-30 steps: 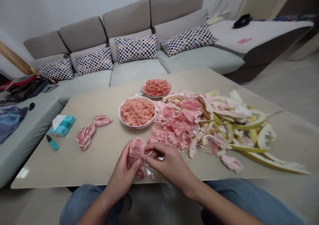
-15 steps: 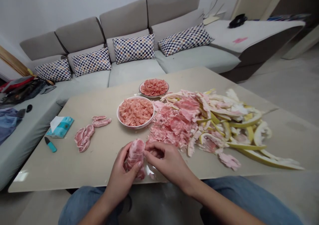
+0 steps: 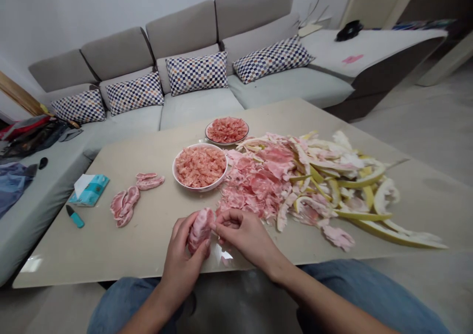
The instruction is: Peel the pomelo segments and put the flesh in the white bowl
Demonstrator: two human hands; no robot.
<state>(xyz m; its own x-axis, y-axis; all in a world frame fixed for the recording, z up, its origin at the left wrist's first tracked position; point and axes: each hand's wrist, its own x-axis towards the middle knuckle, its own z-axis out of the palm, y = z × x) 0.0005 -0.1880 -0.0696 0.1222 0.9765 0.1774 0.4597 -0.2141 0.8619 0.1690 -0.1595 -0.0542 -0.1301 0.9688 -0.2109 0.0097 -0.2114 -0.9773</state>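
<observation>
Pomelo segment [image 3: 201, 230] is held just above the near edge of the beige table [image 3: 148, 240], in front of a grey sofa [image 3: 195, 110]. On the table, right of centre, lies a heap of yellow rind and pink membrane [image 3: 295, 186]. Left of it stand a white bowl [image 3: 199, 188] and a white plate [image 3: 226, 142], both holding pink pulp. Further left lie membrane-covered segments [image 3: 125, 206], a tissue packet [image 3: 88, 190] and a teal-handled knife [image 3: 75, 217]. Left hand [image 3: 183, 248] cups the segment, fingers wrapped, thumb pressed against it. Right hand [image 3: 244, 235] pinches its edge between thumb and fingers.
</observation>
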